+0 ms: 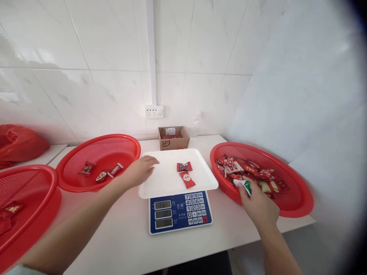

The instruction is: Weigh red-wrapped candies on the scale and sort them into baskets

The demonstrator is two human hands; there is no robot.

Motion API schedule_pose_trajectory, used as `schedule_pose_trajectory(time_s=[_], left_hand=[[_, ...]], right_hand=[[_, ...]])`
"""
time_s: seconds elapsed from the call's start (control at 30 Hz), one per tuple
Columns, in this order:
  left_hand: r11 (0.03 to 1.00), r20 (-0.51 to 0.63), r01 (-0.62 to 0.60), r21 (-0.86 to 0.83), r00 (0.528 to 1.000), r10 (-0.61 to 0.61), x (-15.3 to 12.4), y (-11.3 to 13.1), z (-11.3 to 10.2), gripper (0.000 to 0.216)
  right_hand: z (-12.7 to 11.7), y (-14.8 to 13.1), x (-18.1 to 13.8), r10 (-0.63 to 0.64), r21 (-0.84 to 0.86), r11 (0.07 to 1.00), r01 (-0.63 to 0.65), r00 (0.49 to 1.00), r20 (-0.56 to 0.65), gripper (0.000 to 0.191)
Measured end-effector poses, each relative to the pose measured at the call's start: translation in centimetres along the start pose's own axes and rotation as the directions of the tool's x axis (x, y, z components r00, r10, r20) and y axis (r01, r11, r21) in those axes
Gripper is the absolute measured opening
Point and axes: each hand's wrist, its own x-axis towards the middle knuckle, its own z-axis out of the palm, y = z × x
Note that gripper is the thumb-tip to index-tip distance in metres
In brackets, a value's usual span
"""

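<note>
A blue electronic scale (180,212) carries a white tray (163,179) with two red wrapped candies (186,173) on it. My left hand (140,171) hovers over the tray's left edge, fingers loosely stretched, holding nothing. My right hand (258,206) is at the near rim of the right red basket (298,202), fingers pinched on a green-and-white candy wrapper (244,186). That basket holds several red wrapped candies (246,170).
A second red basket (97,147) left of the scale holds a few candies. A third red basket (25,202) sits at the far left. A small cardboard box (173,138) stands by the tiled wall, below a socket (154,111). A red bag (17,143) lies at the left.
</note>
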Motion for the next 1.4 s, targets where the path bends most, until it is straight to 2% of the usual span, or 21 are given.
schedule_pose_trajectory(time_s=[0.07, 0.1, 0.17, 0.23, 0.3, 0.43, 0.53, 0.6, 0.67, 0.77, 0.87, 0.97, 1.07, 1.13, 1.27, 1.4], left_hand=[[0.983, 0.051, -0.178, -0.042, 0.982, 0.180, 1.5, 3.0, 1.1, 0.041], [0.944, 0.064, -0.323, -0.062, 0.943, 0.327, 2.3, 4.3, 1.7, 0.045], [0.859, 0.095, -0.506, -0.076, 0.854, 0.512, 3.6, 6.4, 2.7, 0.046], [0.815, 0.117, -0.575, -0.076, 0.806, 0.580, 4.7, 7.8, 3.5, 0.039], [0.823, 0.128, -0.565, -0.061, 0.813, 0.568, 5.3, 8.2, 4.0, 0.033], [0.900, 0.116, -0.436, 0.013, 0.895, 0.432, 4.8, 7.2, 3.7, 0.038], [0.967, 0.065, -0.238, 0.090, 0.970, 0.233, 3.1, 4.7, 2.2, 0.045], [0.988, 0.019, -0.071, 0.138, 0.997, 0.069, 1.8, 2.1, 0.8, 0.045], [0.980, -0.026, 0.093, 0.178, 0.996, -0.089, 0.5, -0.9, -0.7, 0.044], [0.930, -0.060, 0.304, 0.206, 0.953, -0.298, -1.0, -5.1, -2.4, 0.042], [0.899, -0.053, 0.389, 0.199, 0.921, -0.387, -1.8, -6.9, -2.8, 0.041], [0.936, -0.032, 0.317, 0.154, 0.948, -0.316, -1.2, -5.7, -1.9, 0.041], [0.986, 0.003, 0.146, 0.086, 0.989, -0.147, 0.6, -1.9, -0.5, 0.042], [0.999, 0.047, -0.008, 0.037, 0.999, 0.007, 2.2, 1.0, 0.6, 0.042], [0.962, 0.132, -0.270, -0.032, 0.953, 0.272, 5.2, 5.5, 2.6, 0.040], [0.946, 0.165, -0.324, -0.018, 0.932, 0.322, 6.9, 6.7, 4.3, 0.037]], right_hand=[[0.1, 0.1, 0.0, -0.007, -0.003, 1.000, 0.007, 1.000, -0.006, 0.051], [0.2, 0.2, 0.0, -0.014, -0.006, 1.000, 0.014, 1.000, -0.012, 0.051], [0.4, 0.3, 0.0, -0.027, -0.012, 1.000, 0.026, 0.999, -0.024, 0.050], [0.4, 0.4, 0.0, -0.039, -0.015, 0.999, 0.039, 0.999, -0.029, 0.049], [0.4, 0.5, 0.0, -0.046, -0.015, 0.999, 0.046, 0.999, -0.028, 0.049], [0.3, 0.4, 0.0, -0.039, -0.011, 0.999, 0.039, 0.999, -0.015, 0.049], [0.2, 0.3, 0.0, -0.036, -0.009, 0.999, 0.036, 0.999, -0.013, 0.050], [0.2, 0.3, 0.0, -0.032, -0.009, 0.999, 0.032, 0.999, -0.009, 0.050], [0.1, 0.2, 0.0, -0.024, -0.004, 1.000, 0.024, 1.000, -0.003, 0.051], [-0.1, 0.1, -0.1, -0.020, 0.011, 1.000, 0.020, 1.000, -0.006, 0.052], [0.0, 0.1, 0.0, -0.028, 0.007, 1.000, 0.028, 0.999, -0.027, 0.053], [0.2, 0.2, 0.1, -0.028, 0.001, 1.000, 0.028, 0.999, -0.027, 0.055], [0.2, 0.2, 0.1, -0.024, -0.002, 1.000, 0.024, 1.000, -0.011, 0.055], [0.1, 0.2, 0.1, -0.020, -0.005, 1.000, 0.020, 1.000, 0.006, 0.054], [0.0, 0.2, 0.1, -0.027, -0.012, 1.000, 0.027, 0.999, 0.022, 0.054], [0.0, 0.3, 0.1, -0.035, 0.004, 0.999, 0.035, 0.999, 0.014, 0.054]])
